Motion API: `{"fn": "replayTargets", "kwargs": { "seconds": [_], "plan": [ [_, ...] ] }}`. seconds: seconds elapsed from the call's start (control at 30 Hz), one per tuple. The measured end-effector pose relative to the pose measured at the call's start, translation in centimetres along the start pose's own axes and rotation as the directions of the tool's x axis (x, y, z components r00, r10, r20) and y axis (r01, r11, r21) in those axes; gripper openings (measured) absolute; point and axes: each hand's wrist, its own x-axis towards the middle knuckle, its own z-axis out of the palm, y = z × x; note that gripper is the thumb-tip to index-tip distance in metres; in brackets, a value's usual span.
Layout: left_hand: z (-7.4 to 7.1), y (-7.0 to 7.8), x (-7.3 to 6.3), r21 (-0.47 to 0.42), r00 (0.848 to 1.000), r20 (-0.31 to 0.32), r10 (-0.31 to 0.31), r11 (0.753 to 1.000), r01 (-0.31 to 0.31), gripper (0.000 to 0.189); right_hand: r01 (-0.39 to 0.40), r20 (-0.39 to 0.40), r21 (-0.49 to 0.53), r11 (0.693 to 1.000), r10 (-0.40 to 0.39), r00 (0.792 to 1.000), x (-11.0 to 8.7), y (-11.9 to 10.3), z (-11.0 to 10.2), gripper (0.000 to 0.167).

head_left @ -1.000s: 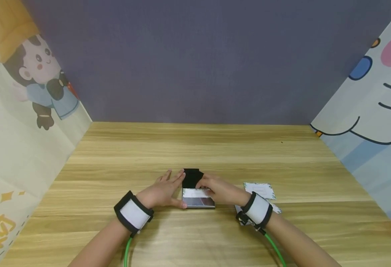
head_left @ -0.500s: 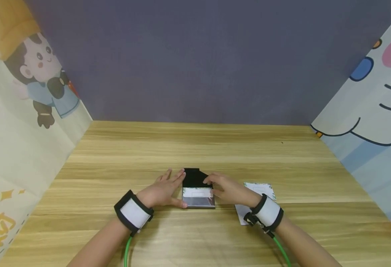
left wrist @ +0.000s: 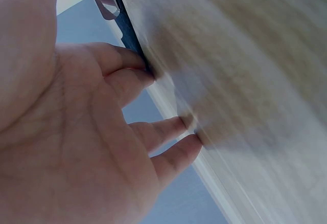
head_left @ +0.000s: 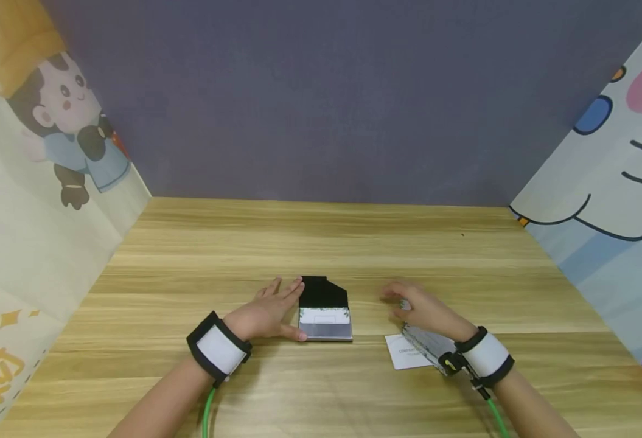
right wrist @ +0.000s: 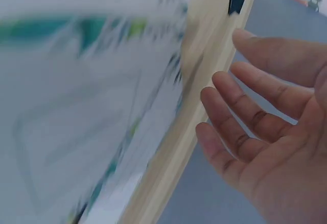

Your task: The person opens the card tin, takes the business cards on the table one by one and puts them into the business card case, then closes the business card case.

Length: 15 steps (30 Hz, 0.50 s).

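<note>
A card case (head_left: 325, 331) with its black lid (head_left: 322, 293) folded back lies on the table, a white leaf-edged card (head_left: 325, 315) showing inside. My left hand (head_left: 268, 313) lies flat beside it, thumb and index fingertips at its left edge. In the left wrist view the fingertips (left wrist: 193, 141) touch the table. My right hand (head_left: 427, 313) hovers to the right, fingers loosely bent with nothing between them. Beneath its palm and wrist a leaf-patterned card (head_left: 429, 344) stands tilted; it fills the left of the right wrist view, blurred, apart from the fingers (right wrist: 230, 132).
A white printed card (head_left: 405, 353) lies flat on the wooden table (head_left: 244, 243) below the right hand, partly covered by the tilted card. Green cables (head_left: 207, 413) run from both wrist bands. A dark panel (head_left: 321, 103) stands behind, with cartoon-printed sheets at both sides.
My right hand has left the card case and moved right, over the loose cards. A leaf-patterned card that lay flat is now tilted under that wrist. The left hand has stayed still.
</note>
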Motion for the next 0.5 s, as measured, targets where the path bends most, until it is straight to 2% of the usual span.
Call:
{"fn": "replayTargets", "kwargs": {
  "seconds": [0.23,0.5],
  "plan": [
    [0.1,-0.1,0.1,-0.003,1.0,0.005,-0.008,1.0,0.008,0.098,-0.085,-0.004,0.002,0.996,0.085,0.996,-2.1,2.0,-1.3,0.041],
    [0.2,-0.2,0.2,-0.003,1.0,-0.004,-0.003,1.0,0.003,0.098,-0.161,-0.016,-0.083,0.983,0.16,0.987,-3.5,2.8,-2.2,0.049]
  ]
}}
